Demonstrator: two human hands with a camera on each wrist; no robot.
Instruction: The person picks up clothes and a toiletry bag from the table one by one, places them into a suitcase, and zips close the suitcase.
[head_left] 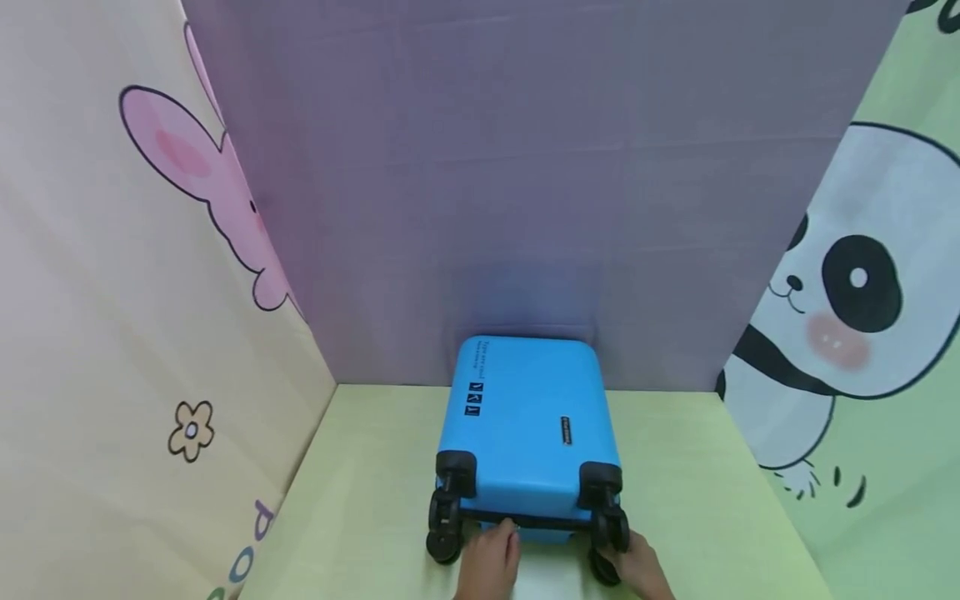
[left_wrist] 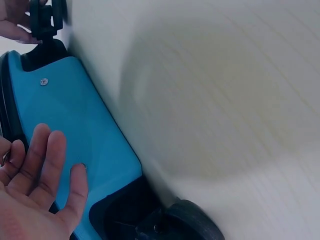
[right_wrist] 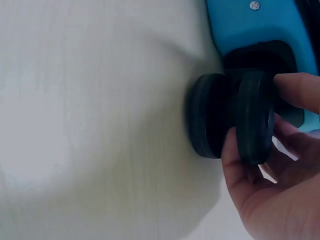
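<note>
A light blue suitcase (head_left: 531, 408) with black corner guards lies flat in the head view, wheel end towards me. A black seam (head_left: 540, 522) crosses that end between the wheels. My left hand (head_left: 489, 560) is at the middle of the seam; thumb and index finger pinch a small shiny zipper pull (left_wrist: 6, 158), mostly hidden by the fingertips. Its other fingers (left_wrist: 52, 155) extend over the blue end panel (left_wrist: 75, 110). My right hand (head_left: 637, 567) grips the right-hand double wheel (right_wrist: 255, 117), with one finger between its two discs and the thumb on the outer side.
The suitcase's far end is against a grey-purple back wall (head_left: 540, 192). It lies on a pale yellow-green surface (head_left: 375, 467). Cloth walls printed with a pink rabbit (head_left: 232, 208) and a panda (head_left: 862, 275) stand left and right. Another double wheel (head_left: 444, 525) is beside my left hand.
</note>
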